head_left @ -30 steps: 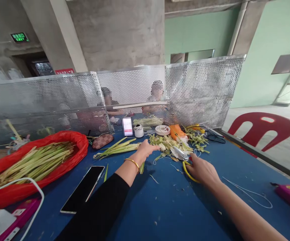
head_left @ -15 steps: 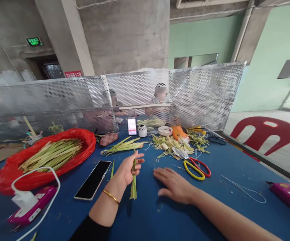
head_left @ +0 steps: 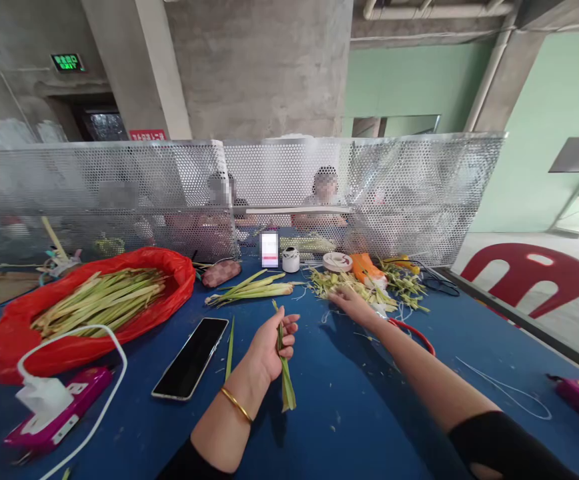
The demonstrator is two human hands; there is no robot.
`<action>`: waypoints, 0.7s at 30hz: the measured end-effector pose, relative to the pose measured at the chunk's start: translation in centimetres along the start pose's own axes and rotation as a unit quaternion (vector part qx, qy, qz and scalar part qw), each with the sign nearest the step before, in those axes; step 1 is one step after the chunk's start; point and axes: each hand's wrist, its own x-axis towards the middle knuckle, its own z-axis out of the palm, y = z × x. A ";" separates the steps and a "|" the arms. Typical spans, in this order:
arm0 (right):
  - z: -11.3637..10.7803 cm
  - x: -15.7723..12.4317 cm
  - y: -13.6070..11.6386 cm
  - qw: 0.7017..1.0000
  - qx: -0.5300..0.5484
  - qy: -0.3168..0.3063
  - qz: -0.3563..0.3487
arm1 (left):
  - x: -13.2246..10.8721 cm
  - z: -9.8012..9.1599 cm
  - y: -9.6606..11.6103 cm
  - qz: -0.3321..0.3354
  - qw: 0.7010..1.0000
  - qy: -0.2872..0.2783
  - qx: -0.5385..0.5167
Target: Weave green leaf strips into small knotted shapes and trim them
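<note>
My left hand (head_left: 272, 343), with a gold bangle at the wrist, is closed round a folded green leaf strip (head_left: 287, 387) whose pale lower end hangs down. My right hand (head_left: 352, 303) reaches to the near edge of a heap of leaf scraps (head_left: 327, 281); its fingertips are partly hidden there, so what they touch cannot be made out. Under the right forearm, red-handled scissors (head_left: 419, 333) are mostly covered. A bundle of pale green stalks (head_left: 254, 290) lies beyond my left hand, and a single leaf strip (head_left: 230, 350) lies beside the left wrist.
At left stand a red plastic bag (head_left: 182, 273) of long leaves, a black phone (head_left: 192, 360) and a purple power strip (head_left: 59, 407) with a white cable. A tape roll (head_left: 337, 261) and a white jar (head_left: 290, 260) stand before a perforated metal screen (head_left: 279, 173); people sit behind it.
My right hand has moved forward from the bare blue tabletop to the scrap heap, its forearm now covering much of the scissors. My left hand still holds the leaf strip.
</note>
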 end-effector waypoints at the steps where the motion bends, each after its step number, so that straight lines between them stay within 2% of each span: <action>1: 0.2 1.1 0.0 1.000 -0.008 0.028 0.004 | 0.0 0.1 0.0 -0.002 1.000 0.000 -0.002; 3: 1.3 3.0 -0.6 0.998 -0.023 0.053 -0.007 | -0.1 0.2 0.0 -0.001 1.000 0.003 -0.008; 7: 3.9 4.7 -2.1 0.997 -0.042 0.015 -0.063 | -0.2 0.2 0.0 0.000 1.000 0.000 -0.016; 9: 4.0 4.9 -2.4 0.996 -0.057 0.043 -0.053 | -0.1 0.2 -0.1 -0.001 1.000 -0.006 -0.015; 11: 2.9 4.6 -2.5 0.991 -0.069 0.107 -0.034 | -0.1 0.2 -0.2 0.005 1.000 -0.007 -0.012; 13: 1.6 3.4 -2.7 0.984 -0.071 0.160 -0.034 | -0.2 0.3 -0.4 0.018 1.000 -0.003 -0.012; 16: 0.9 -0.2 -3.7 0.980 -0.060 0.175 -0.067 | -0.6 0.9 -0.8 0.045 0.999 -0.001 -0.016; 18: 1.4 -3.1 -4.6 0.983 -0.035 0.165 -0.079 | -0.9 1.3 -1.2 0.065 0.998 -0.011 -0.018; 21: 2.9 -6.7 -5.6 0.988 0.115 0.095 -0.035 | -1.4 1.9 -2.0 0.086 0.996 -0.027 -0.009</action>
